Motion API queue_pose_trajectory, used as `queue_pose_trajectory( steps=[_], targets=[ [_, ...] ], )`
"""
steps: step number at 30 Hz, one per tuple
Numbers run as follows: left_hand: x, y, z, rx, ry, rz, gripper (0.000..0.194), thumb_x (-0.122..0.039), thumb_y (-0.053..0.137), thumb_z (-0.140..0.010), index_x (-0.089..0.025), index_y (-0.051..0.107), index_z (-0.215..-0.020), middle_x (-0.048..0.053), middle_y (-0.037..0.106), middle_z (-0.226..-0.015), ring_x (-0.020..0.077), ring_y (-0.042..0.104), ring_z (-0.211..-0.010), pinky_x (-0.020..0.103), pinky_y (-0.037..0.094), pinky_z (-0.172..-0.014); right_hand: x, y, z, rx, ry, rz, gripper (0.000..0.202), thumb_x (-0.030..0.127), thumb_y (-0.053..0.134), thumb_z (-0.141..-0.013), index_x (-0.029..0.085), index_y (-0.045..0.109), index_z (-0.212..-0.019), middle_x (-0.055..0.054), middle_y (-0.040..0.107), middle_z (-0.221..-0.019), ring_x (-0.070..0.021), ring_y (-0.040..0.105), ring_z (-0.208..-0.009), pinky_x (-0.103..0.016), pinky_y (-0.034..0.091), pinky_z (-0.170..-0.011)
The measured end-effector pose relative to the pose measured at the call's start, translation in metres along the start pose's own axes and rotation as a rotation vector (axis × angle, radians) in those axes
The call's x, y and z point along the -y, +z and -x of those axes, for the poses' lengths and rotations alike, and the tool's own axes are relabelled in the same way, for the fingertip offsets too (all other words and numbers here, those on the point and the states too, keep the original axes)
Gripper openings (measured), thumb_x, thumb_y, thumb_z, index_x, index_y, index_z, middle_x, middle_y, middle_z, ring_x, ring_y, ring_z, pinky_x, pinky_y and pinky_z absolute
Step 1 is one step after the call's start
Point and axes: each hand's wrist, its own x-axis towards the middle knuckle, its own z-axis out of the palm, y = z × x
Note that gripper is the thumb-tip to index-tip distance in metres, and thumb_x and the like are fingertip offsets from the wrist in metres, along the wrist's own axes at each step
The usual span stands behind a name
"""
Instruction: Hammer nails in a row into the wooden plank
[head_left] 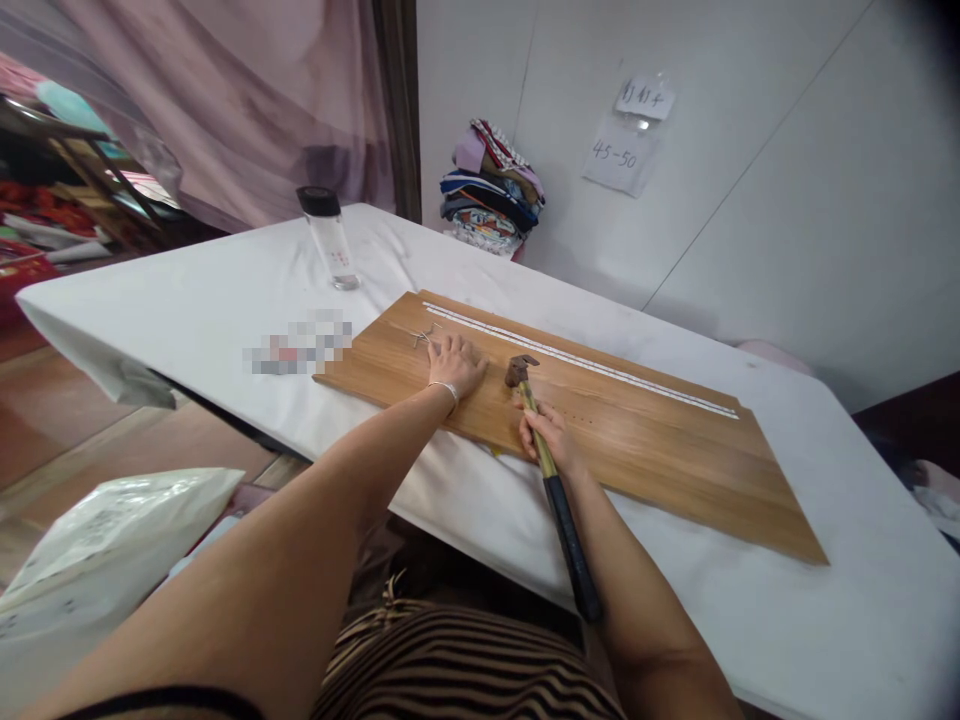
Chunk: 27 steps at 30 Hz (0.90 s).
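A long wooden board [675,450] lies on the white-covered table. Flat on its left part rests my left hand [456,366], fingers apart, beside a few loose nails [421,336]. My right hand [546,434] is wrapped round the handle of a hammer [556,490], whose rusty head is over the board just right of my left hand. Two white measuring strips [577,358] run along the board's far edge. Several small dark marks [577,418] show in the wood right of the hammer.
A clear bottle with a black lid [330,238] stands on the table [217,270] at the back left, near a blurred-out patch. Folded cloths [491,195] are piled by the wall. A white plastic bag [112,540] is at the lower left.
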Motion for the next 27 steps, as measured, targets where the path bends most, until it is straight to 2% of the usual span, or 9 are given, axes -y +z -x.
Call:
queue_pose_trajectory(
  steps=[18, 27],
  targets=[
    [-0.0016, -0.0018, 0.0007, 0.012, -0.005, 0.011, 0.055, -0.049, 0.038, -0.103, -0.019, 0.064, -0.141, 0.019, 0.056, -0.159, 0.0361, 0.041, -0.154, 0.062, 0.028, -0.127, 0.0037, 0.0012, 0.0019, -0.009, 0.004, -0.005, 0.049, 0.058, 0.079, -0.075, 0.022, 0.062, -0.103, 0.011, 0.056, -0.051, -0.0083, 0.042, -0.033, -0.021, 0.027, -0.036],
    [-0.0024, -0.0028, 0.0010, 0.016, -0.004, -0.012, 0.057, -0.049, 0.037, -0.103, -0.016, 0.064, -0.141, 0.021, 0.056, -0.158, 0.0362, 0.042, -0.152, 0.062, 0.028, -0.127, -0.0009, -0.0015, 0.0005, 0.000, -0.003, 0.000, 0.048, 0.057, 0.078, -0.078, 0.021, 0.062, -0.106, 0.011, 0.056, -0.052, -0.0084, 0.044, -0.034, -0.022, 0.026, -0.036]
  ],
)
